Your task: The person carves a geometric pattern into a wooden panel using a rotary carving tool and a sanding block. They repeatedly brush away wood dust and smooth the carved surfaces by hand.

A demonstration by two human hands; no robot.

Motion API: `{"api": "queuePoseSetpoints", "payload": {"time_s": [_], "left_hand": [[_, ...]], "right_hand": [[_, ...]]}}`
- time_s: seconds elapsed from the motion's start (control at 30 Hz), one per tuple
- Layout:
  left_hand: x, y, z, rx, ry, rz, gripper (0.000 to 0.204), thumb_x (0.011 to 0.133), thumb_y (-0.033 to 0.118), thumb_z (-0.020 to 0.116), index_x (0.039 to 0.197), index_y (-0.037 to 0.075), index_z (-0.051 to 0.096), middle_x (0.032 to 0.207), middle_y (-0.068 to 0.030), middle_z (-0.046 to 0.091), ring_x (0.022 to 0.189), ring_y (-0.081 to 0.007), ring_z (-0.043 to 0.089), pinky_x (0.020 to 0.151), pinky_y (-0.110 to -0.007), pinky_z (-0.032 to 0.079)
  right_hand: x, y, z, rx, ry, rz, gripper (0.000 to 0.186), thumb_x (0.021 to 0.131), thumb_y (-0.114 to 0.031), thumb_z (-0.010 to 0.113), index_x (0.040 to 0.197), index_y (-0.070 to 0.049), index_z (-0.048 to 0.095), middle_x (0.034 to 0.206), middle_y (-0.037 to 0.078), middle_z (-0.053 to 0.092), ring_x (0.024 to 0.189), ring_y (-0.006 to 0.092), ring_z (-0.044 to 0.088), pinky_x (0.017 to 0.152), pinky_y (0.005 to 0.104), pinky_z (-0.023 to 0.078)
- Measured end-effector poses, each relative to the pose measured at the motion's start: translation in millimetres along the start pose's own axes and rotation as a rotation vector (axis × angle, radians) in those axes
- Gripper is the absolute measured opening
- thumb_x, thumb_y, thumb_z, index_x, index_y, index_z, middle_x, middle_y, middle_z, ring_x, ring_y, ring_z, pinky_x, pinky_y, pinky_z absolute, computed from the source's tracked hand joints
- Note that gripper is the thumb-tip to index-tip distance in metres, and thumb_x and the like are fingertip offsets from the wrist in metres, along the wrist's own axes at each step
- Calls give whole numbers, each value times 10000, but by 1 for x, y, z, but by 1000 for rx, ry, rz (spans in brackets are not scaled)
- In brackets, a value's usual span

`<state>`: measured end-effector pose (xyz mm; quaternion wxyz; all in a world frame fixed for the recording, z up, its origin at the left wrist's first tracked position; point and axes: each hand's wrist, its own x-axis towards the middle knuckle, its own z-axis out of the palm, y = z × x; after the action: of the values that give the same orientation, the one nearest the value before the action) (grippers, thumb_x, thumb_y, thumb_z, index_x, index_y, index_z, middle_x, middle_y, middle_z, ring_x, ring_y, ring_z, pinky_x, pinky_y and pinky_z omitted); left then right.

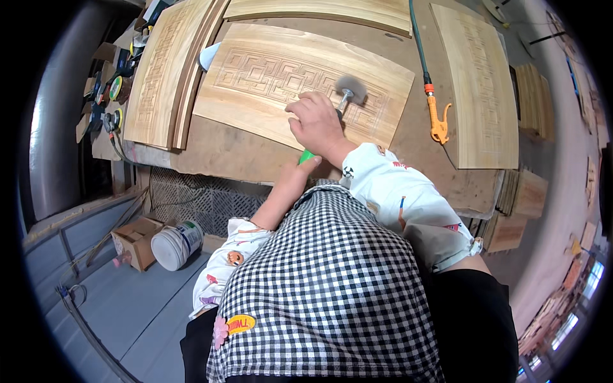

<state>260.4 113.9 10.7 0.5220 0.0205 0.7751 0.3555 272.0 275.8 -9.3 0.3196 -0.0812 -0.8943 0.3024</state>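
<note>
A carved wooden panel (255, 73) with a geometric line pattern lies tilted on the workbench before me. Over its right half I hold a rotary grinder (345, 101), its round grey head blurred against the carving. My right hand (317, 124) is closed round the front of the tool, behind the metal shaft. Lower down, at the bench's near edge, my left hand (297, 175) grips its green body (306, 156) with the thumb along it. Most of the tool's body is hidden by my hands.
Stacked carved panels (167, 70) stand at the left, another carved panel (479, 96) at the right. An orange air blow gun (438, 121) on a green hose lies between panels. Power tools (113, 120) crowd the left edge. A white bucket (171, 247) and cardboard box (137, 241) are below.
</note>
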Motion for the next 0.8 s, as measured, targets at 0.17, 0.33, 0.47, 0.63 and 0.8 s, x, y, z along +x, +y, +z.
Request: {"api": "queuePoseSetpoints", "payload": {"time_s": [0.17,0.33,0.47,0.63,0.8], "left_hand": [[-12,-10,-12,-3,-119,176,512,938,373,694,1160,-87,699,966,-159,738,906,-242,678,846,-350,504],[-27,-11,-15,12,-76,134,457,955,291,684,1224,-79,674,1119,-138,730,1030,-208,654,947,-339,483],[-33,-41,-31,6,-61,204,447,966,291,666,1232,-68,679,1149,-156,725,1045,-221,662,954,-344,478],[-40,-27,-43,-296,-12,31,456,975,298,661,1236,-76,675,1130,-140,729,992,-203,673,910,-319,493],[-19,-39,-47,-250,-34,231,482,966,264,682,1356,-12,619,1168,-127,704,1047,-181,636,924,-308,484]], "right_hand": [[-31,-28,-8,-76,-48,197,172,805,-166,709,956,-84,716,1001,105,694,1130,324,601,1035,491,433],[-25,-28,10,-25,3,70,194,804,-170,712,979,-88,715,1012,117,694,1151,338,597,1051,501,428],[-33,-52,22,21,-61,97,167,790,-181,707,927,-87,720,976,112,681,1111,333,600,1010,479,453],[0,-50,54,121,-68,-56,103,786,-176,689,847,-95,699,871,85,680,957,291,626,917,441,480],[-2,-47,48,80,-44,-20,85,794,-145,673,846,-86,705,839,67,679,906,278,643,928,445,477]]}}
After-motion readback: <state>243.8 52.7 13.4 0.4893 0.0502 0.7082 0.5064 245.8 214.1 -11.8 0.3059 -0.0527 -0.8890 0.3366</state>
